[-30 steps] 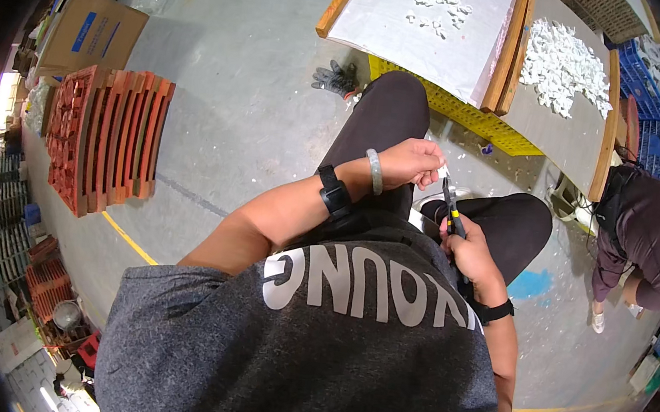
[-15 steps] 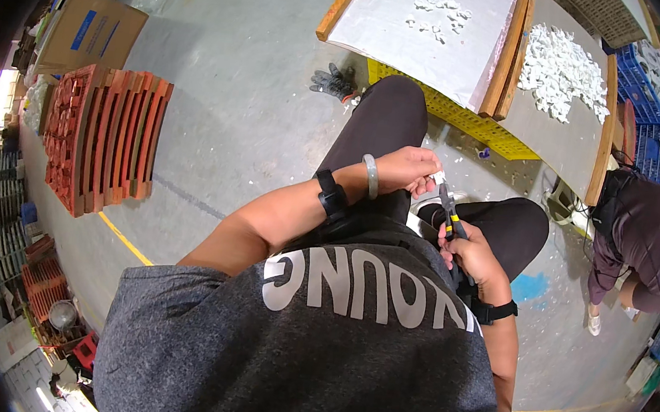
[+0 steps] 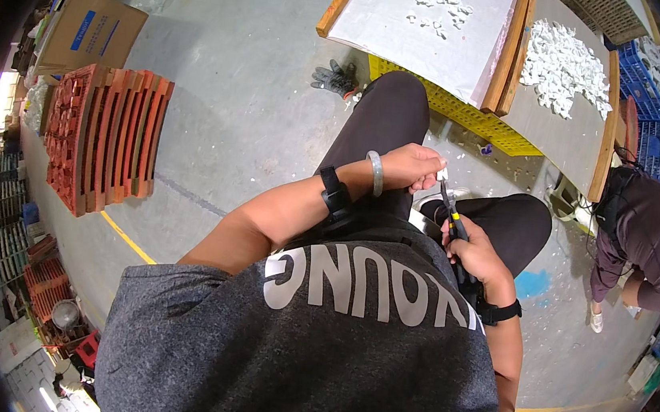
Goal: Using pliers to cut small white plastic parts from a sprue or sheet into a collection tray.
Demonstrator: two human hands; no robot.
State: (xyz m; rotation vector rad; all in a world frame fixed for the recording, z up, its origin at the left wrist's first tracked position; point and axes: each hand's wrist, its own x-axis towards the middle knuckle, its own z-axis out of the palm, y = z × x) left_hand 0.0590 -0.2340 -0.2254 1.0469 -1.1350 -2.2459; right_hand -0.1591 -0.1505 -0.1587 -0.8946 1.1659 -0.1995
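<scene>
Between the thumb and fingers of my left hand (image 3: 417, 168) is pinched a small white piece (image 3: 442, 173), mostly covered by the fingertips. My right hand (image 3: 471, 247) is wrapped round the handles of black-and-yellow pliers (image 3: 453, 212), perhaps cutting ones. Their narrow jaws point up at the white piece, close to or touching it; I cannot tell which. Both hands are over my lap, between my knees. Beyond them, a few similar white pieces (image 3: 444, 10) lie on the white board of a wood-edged table (image 3: 411, 50).
A heap of white pieces (image 3: 565, 70) covers part of a second board at right. Underneath is a yellow crate (image 3: 479, 127). A dark glove (image 3: 334, 78) lies on the floor. Stacked red slatted pallets (image 3: 108, 138) stand left; another person (image 3: 652, 240) bends over at right.
The pliers' jaws have shifted slightly and look narrower. Both hands have moved only a little, with the left still pinching the white piece.
</scene>
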